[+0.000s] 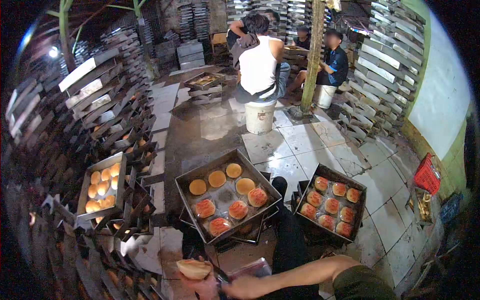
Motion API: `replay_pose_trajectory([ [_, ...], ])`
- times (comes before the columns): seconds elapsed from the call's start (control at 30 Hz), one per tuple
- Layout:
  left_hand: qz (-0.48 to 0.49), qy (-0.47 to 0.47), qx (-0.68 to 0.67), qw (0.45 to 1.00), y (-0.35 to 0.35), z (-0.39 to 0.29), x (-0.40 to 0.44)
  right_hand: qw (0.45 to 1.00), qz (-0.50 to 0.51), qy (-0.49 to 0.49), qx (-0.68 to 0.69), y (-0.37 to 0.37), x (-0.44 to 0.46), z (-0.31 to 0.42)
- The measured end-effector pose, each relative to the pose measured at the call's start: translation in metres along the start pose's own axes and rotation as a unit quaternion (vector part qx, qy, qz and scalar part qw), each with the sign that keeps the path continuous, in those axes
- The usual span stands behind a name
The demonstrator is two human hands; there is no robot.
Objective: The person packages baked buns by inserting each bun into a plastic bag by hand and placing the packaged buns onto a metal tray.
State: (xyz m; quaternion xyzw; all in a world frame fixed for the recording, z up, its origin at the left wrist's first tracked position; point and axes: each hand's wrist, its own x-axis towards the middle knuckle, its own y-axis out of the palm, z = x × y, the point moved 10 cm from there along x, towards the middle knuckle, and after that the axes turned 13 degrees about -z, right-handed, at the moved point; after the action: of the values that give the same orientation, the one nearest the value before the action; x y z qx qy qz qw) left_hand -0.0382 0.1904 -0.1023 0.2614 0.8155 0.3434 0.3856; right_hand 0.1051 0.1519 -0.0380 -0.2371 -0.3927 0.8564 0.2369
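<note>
At the bottom of the view, my left hand is closed around a pale round bun. My right hand reaches in from the right and is closed close beside it, on a dark narrow thing too blurred to name. Next to my right hand lies clear plastic wrapping. In front of my knees, a metal tray holds several plain golden buns and several red-topped buns in clear wrappers.
To the right stands another tray of wrapped red-topped buns. A tray of plain buns tops a stack at left. Tall tray stacks line both sides. People sit on buckets ahead by a wooden post. A red basket is far right.
</note>
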Motion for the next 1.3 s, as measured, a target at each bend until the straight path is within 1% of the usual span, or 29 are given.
replay_pose_trajectory([
  [0.07, -0.017, 0.193, 0.104, 0.976, -0.028, -0.037, 0.029, 0.984, 0.117, -0.043, 0.13, 0.02, -0.02, 0.014],
  [0.13, -0.038, 0.374, 0.203, 0.904, -0.037, -0.068, 0.027, 0.952, 0.168, -0.09, 0.241, 0.015, -0.039, 0.022],
  [0.17, -0.039, 0.373, 0.201, 0.905, -0.026, -0.07, 0.012, 0.953, 0.092, -0.112, 0.264, -0.002, -0.037, 0.015],
  [0.2, 0.018, 0.174, 0.053, 0.983, -0.018, -0.044, 0.008, 0.962, -0.082, -0.115, 0.232, -0.04, -0.029, -0.002],
  [0.23, 0.077, -0.036, -0.099, 0.991, 0.009, -0.015, -0.013, 0.939, -0.262, -0.142, 0.172, -0.095, -0.028, -0.001],
  [0.27, 0.069, -0.132, -0.098, 0.984, 0.024, 0.012, -0.042, 0.88, -0.433, -0.162, 0.111, -0.141, -0.038, 0.005],
  [0.3, 0.053, -0.229, -0.096, 0.967, 0.031, 0.038, -0.078, 0.88, -0.432, -0.159, 0.114, -0.129, -0.032, 0.002],
  [0.33, 0.052, -0.229, -0.096, 0.967, 0.035, 0.03, -0.1, 0.861, -0.439, -0.14, 0.216, -0.114, -0.023, -0.02],
  [0.37, 0.066, -0.211, -0.033, 0.975, 0.042, 0.019, -0.118, 0.83, -0.445, -0.122, 0.314, -0.106, -0.018, -0.035],
  [0.4, 0.084, -0.189, 0.031, 0.978, 0.049, 0.009, -0.13, 0.815, -0.377, -0.017, 0.439, -0.091, -0.012, -0.048],
  [0.43, 0.05, -0.018, 0.203, 0.978, 0.045, -0.019, -0.128, 0.812, -0.382, -0.024, 0.441, -0.085, -0.012, -0.046],
  [0.47, 0.01, 0.153, 0.36, 0.92, 0.045, -0.05, -0.133, 0.78, -0.292, 0.0, 0.554, -0.055, -0.003, -0.045],
  [0.5, 0.018, 0.106, 0.412, 0.905, 0.026, -0.051, -0.128, 0.731, -0.196, 0.027, 0.653, -0.023, 0.002, -0.039],
  [0.53, 0.028, 0.056, 0.463, 0.884, 0.005, -0.051, -0.124, 0.791, -0.162, 0.048, 0.589, -0.001, 0.007, -0.037],
  [0.57, 0.03, 0.052, 0.466, 0.883, 0.003, -0.054, -0.124, 0.843, -0.125, 0.069, 0.518, 0.025, 0.011, -0.037],
  [0.6, -0.006, 0.097, 0.548, 0.831, -0.002, -0.063, -0.124, 0.879, -0.246, 0.021, 0.409, 0.026, 0.01, -0.041],
  [0.63, -0.042, 0.141, 0.624, 0.768, -0.007, -0.073, -0.122, 0.878, -0.246, 0.024, 0.411, 0.025, 0.012, -0.034],
  [0.7, -0.043, 0.152, 0.631, 0.76, -0.012, -0.075, -0.116, 0.809, -0.284, 0.199, 0.474, 0.027, 0.004, -0.047],
  [0.73, -0.043, 0.167, 0.636, 0.752, -0.014, -0.076, -0.115, 0.848, -0.299, 0.22, 0.378, 0.032, 0.009, -0.054],
  [0.77, -0.042, 0.161, 0.638, 0.752, -0.025, -0.072, -0.108, 0.847, -0.298, 0.225, 0.377, 0.039, 0.01, -0.056],
  [0.83, 0.037, 0.214, 0.698, 0.682, -0.011, -0.058, -0.094, 0.872, -0.364, 0.151, 0.292, 0.016, 0.014, -0.044],
  [0.9, 0.052, 0.221, 0.676, 0.701, -0.003, -0.056, -0.093, 0.864, -0.36, 0.175, 0.307, 0.024, 0.017, -0.053],
  [0.97, -0.027, 0.153, 0.635, 0.757, -0.013, -0.057, -0.084, 0.851, -0.356, 0.201, 0.33, 0.027, 0.024, -0.066],
  [1.03, -0.038, 0.169, 0.62, 0.765, -0.028, -0.058, -0.071, 0.839, -0.384, 0.208, 0.325, 0.023, 0.025, -0.068],
  [1.1, -0.025, 0.17, 0.715, 0.678, -0.024, -0.057, -0.071, 0.863, -0.31, 0.209, 0.341, 0.031, 0.037, -0.064],
  [1.17, -0.007, 0.196, 0.692, 0.695, 0.01, -0.075, -0.092, 0.858, -0.319, 0.187, 0.357, -0.009, 0.026, -0.04],
  [1.23, 0.011, 0.219, 0.666, 0.713, 0.023, -0.082, -0.108, 0.861, -0.436, -0.025, 0.259, -0.069, -0.003, 0.016],
  [1.27, 0.058, 0.34, 0.622, 0.703, 0.038, -0.094, -0.126, 0.839, -0.474, -0.07, 0.258, -0.077, -0.019, 0.028],
  [1.3, 0.105, 0.457, 0.563, 0.681, 0.059, -0.105, -0.152, 0.838, -0.476, -0.073, 0.256, -0.068, -0.018, 0.025],
])
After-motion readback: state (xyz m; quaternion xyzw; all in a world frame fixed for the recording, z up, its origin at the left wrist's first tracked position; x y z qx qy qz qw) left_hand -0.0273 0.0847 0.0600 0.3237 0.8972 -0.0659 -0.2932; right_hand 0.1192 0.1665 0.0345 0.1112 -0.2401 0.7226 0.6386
